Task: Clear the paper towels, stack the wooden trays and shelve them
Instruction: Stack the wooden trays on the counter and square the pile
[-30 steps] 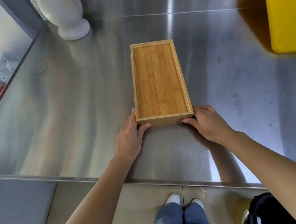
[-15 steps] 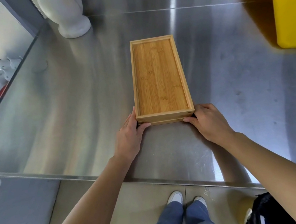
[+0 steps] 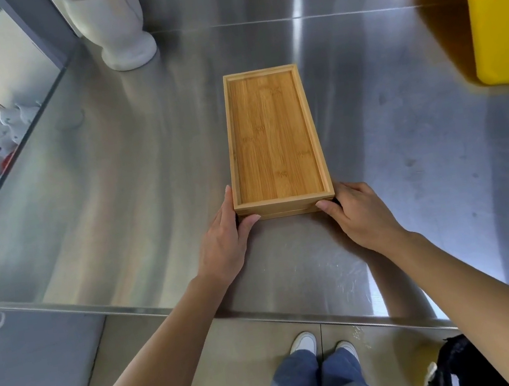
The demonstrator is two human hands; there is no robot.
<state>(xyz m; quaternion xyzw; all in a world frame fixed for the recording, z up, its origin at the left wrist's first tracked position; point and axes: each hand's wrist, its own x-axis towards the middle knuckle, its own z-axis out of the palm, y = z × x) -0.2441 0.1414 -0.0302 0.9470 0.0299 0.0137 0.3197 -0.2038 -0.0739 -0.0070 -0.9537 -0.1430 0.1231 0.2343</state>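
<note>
From the head camera, a stack of wooden trays (image 3: 274, 138) lies flat on a brushed stainless-steel counter (image 3: 117, 194), its long side running away from the person. The top tray is a shallow bamboo rectangle with a thin raised rim and visible grain; a second edge shows just beneath it at the near end. The left hand (image 3: 225, 242) grips the stack's near-left corner, thumb pressed on the front edge and fingers along the side. The right hand (image 3: 358, 214) clamps the near-right corner the same way. Beyond the trays to the left, a white ceramic vase (image 3: 114, 26) stands near the counter's back wall. Beyond the trays to the right sits a glossy yellow box (image 3: 499, 8), cut by the frame. The metal is streaked with reflections and fine scratches. Nearer than the trays, past the counter edge, tiled floor and white shoes (image 3: 303, 342) show.
</note>
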